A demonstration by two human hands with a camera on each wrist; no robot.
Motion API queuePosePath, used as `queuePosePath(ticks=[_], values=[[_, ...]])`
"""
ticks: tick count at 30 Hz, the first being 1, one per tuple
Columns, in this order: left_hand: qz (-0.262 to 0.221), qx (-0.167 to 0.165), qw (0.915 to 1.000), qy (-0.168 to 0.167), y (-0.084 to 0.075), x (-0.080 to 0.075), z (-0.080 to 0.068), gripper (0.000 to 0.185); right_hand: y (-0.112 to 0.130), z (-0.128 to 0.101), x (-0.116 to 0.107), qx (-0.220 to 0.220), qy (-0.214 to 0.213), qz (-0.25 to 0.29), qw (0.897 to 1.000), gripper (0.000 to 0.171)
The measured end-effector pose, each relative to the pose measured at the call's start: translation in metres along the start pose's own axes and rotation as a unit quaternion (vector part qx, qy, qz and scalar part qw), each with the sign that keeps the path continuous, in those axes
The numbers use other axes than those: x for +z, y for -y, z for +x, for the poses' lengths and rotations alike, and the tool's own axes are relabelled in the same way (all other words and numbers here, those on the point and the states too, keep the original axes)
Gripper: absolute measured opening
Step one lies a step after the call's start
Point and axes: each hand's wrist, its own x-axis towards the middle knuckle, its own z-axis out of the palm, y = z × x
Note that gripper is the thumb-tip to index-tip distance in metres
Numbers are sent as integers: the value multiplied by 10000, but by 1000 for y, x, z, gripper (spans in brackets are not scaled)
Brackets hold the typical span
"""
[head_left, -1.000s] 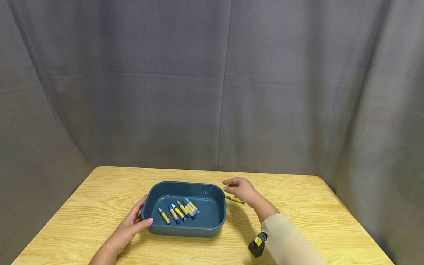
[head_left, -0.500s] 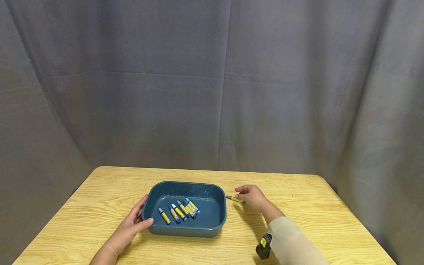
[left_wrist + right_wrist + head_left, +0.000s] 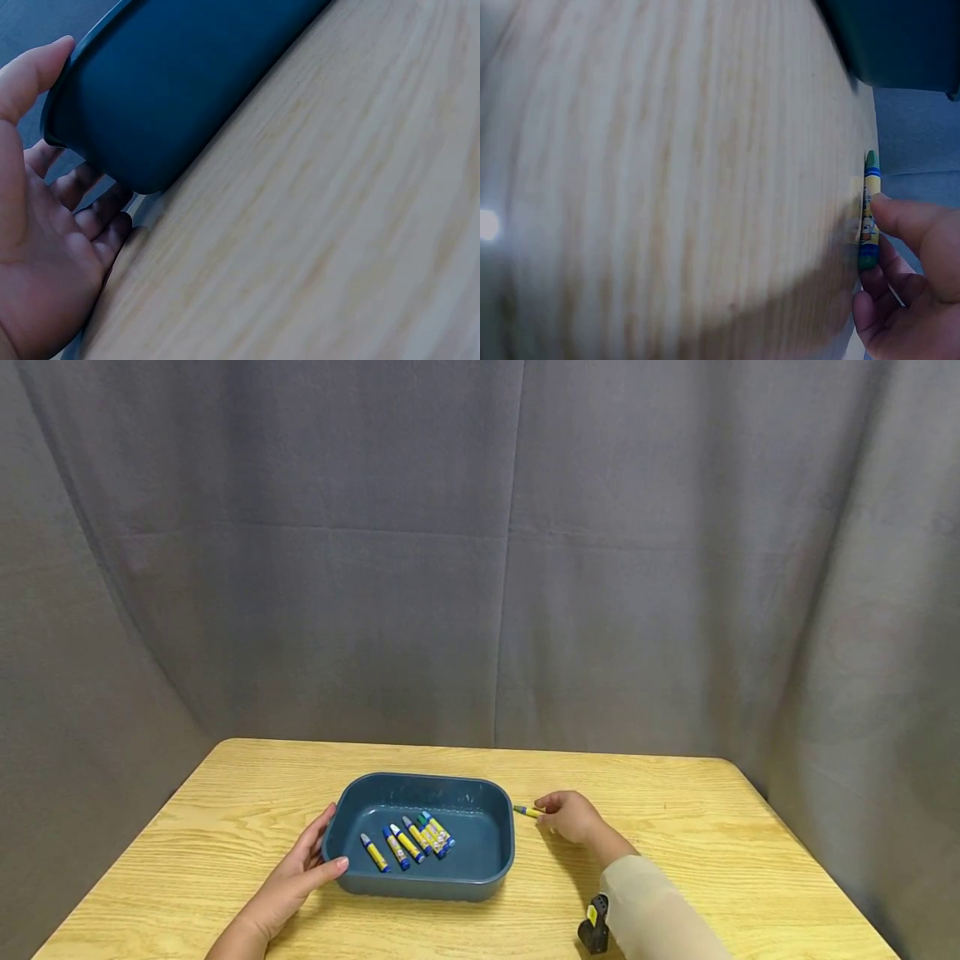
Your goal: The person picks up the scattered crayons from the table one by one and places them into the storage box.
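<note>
Six crayons (image 3: 408, 842) already lie in the blue tray (image 3: 480, 881); one crayon (image 3: 527, 811) is left on the desk (image 3: 690, 827) (just right of the tray), pinched by the right hand (image 3: 572, 817). Left hand (image 3: 300, 877), fingers straight, steadies the tray's corner

Matt plastic tray (image 3: 420, 885), wood-grain table (image 3: 675, 827).

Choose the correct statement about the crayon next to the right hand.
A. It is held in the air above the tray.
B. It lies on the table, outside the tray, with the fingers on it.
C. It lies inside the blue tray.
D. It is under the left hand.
B: the crayon lies on the wooden table just right of the blue tray, and the right hand has its fingers on it.
</note>
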Motion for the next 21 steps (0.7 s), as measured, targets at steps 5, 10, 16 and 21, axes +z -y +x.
queuePosePath(ticks=[5,10,16,21], values=[[-85,45,9999,31,0,1,-1,80,-1,-1,1,-73,-22,-346,9994,21],[-73,50,10000,15,0,2,0,79,-2,0,2,-99,0,-533,9985,20],[-118,79,9999,43,1,1,-1,79,-4,-2,1,-76,-58,-352,9993,21],[-100,90,9999,35,1,0,0,80,4,-3,-5,-6,-110,332,9994,23]])
